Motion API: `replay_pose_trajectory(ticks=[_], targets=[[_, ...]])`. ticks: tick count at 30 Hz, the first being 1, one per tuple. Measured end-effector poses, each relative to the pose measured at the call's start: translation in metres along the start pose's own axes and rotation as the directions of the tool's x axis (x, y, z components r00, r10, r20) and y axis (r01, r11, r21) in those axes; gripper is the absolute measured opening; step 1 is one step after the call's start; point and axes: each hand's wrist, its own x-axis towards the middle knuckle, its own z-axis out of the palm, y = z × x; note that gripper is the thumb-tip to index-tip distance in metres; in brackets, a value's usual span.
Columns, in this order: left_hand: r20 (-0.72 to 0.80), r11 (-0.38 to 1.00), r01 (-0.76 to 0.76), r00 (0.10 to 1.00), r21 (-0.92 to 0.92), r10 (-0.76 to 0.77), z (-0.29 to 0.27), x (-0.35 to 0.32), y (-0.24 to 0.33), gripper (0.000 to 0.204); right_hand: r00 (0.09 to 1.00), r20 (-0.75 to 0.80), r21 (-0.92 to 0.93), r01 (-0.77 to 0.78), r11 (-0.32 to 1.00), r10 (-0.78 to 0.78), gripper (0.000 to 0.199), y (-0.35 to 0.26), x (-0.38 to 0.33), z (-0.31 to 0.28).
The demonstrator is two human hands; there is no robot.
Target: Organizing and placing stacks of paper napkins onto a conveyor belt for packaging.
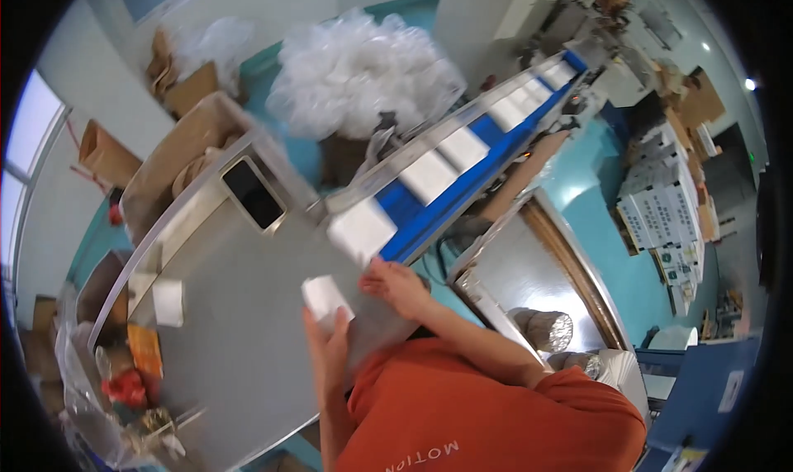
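My left hand (330, 346) grips a small white packet (329, 297) upright above the grey metal table, thumb on one side and fingers on the other. My right hand (396, 286) reaches across to the near end of the blue conveyor belt (446, 210), its fingers loosely stretched and holding nothing that I can see. Just beyond its fingertips lies a white flat packet (362, 229) at the belt's end; whether they touch is blurred. Farther up the belt sit more white packets (428, 175) in a row.
A phone (254, 194) lies at the table's far edge. Another white piece (168, 303) is on the left, near an orange packet (144, 351) and a red item (125, 388). Right of the conveyor stands a metal tray (537, 261) with foil-like rolls (549, 330). White plastic bags (355, 71) are heaped behind.
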Motion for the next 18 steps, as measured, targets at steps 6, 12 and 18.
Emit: replay_pose_trajectory(ticks=[6, 12, 18], targets=[[0.126, 0.937, -0.148, 0.986, 0.317, 0.113, -0.011, -0.004, -0.015, 0.058, 0.918, 0.224, -0.625, -0.122, 0.771, 0.327, 0.048, -0.024, -0.036, 0.041], [0.217, 0.473, -0.494, 0.822, 0.729, 0.526, -0.024, 0.034, -0.072, 0.056, 0.915, -0.356, 0.000, 0.202, 0.979, -0.189, 0.028, -0.027, 0.003, 0.016], [0.040, 0.382, -0.227, 0.898, 0.896, 0.439, -0.004, 0.028, -0.055, 0.054, 0.865, -0.016, -0.461, 0.439, 0.771, -0.502, 0.016, -0.017, -0.099, 0.003]])
